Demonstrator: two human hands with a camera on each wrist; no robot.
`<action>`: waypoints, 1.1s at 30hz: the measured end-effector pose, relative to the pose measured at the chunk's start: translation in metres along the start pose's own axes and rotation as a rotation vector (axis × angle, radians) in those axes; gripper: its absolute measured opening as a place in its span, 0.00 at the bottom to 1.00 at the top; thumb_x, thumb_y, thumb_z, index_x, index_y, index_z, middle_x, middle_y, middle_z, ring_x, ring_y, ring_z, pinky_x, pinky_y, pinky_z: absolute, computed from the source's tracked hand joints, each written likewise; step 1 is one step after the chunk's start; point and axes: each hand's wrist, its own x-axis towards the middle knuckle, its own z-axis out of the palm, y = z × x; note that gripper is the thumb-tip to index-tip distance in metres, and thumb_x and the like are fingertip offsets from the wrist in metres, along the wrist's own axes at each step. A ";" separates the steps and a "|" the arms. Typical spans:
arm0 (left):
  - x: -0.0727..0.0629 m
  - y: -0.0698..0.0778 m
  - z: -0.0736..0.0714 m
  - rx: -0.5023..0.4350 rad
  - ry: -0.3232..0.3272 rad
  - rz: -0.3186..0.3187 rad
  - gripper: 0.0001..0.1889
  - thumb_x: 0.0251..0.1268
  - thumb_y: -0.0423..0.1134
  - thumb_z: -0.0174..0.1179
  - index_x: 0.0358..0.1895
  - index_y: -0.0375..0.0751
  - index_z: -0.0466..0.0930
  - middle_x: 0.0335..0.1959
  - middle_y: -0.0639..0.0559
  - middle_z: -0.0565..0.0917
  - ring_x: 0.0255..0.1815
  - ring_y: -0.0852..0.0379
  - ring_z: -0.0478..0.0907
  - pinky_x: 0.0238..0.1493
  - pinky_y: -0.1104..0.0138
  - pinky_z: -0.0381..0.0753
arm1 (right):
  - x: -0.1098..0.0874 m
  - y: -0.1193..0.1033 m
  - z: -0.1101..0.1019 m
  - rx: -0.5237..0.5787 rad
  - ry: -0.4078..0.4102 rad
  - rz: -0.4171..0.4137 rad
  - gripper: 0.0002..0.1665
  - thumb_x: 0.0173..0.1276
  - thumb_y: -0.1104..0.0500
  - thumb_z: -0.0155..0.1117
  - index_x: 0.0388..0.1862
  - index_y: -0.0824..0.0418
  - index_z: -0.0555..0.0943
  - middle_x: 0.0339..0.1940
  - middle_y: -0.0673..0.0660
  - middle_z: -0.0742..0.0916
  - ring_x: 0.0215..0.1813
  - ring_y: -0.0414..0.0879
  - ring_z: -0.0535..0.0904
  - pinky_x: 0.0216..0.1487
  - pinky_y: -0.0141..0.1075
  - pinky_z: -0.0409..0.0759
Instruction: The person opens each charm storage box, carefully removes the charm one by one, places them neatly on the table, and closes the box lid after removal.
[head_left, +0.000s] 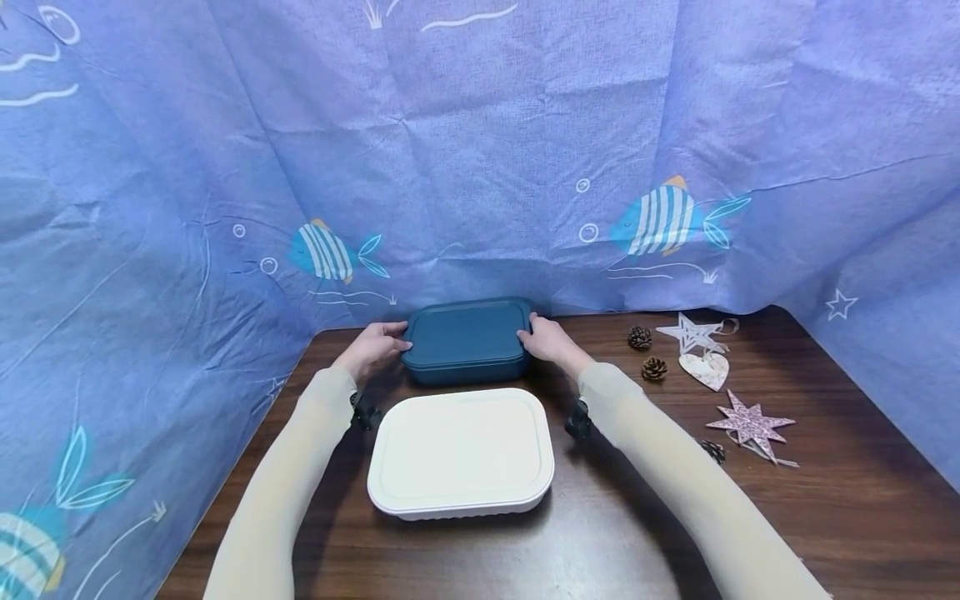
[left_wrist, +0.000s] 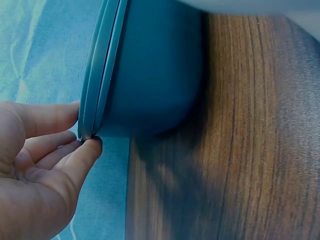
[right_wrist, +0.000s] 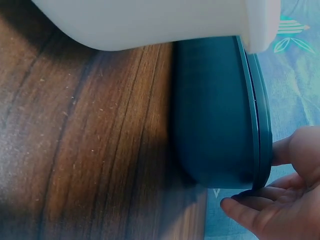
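Note:
A dark blue lidded food container (head_left: 468,335) stands at the back of the table by the cloth. My left hand (head_left: 375,347) pinches the lid rim at its left end, thumb on top and fingers beneath, as the left wrist view shows. At the opposite end my right hand (head_left: 552,342) grips the rim the same way. The lid (right_wrist: 263,130) sits on the container, with a thin dark seam below its rim. In front, between my forearms, lies a white lidded container (head_left: 461,452), which neither hand touches.
On the right of the wooden table (head_left: 847,492) are pine cones (head_left: 654,368), a white star (head_left: 690,333), a heart ornament (head_left: 705,369) and a pink glitter star (head_left: 752,422). A blue fish-print cloth (head_left: 480,167) hangs behind and at both sides.

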 end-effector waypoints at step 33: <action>-0.017 -0.006 0.003 0.078 0.024 0.060 0.32 0.75 0.30 0.56 0.77 0.32 0.57 0.74 0.35 0.66 0.71 0.39 0.68 0.68 0.52 0.70 | -0.010 0.002 0.011 0.020 0.007 -0.009 0.40 0.83 0.52 0.45 0.79 0.76 0.47 0.78 0.71 0.62 0.77 0.60 0.62 0.72 0.52 0.66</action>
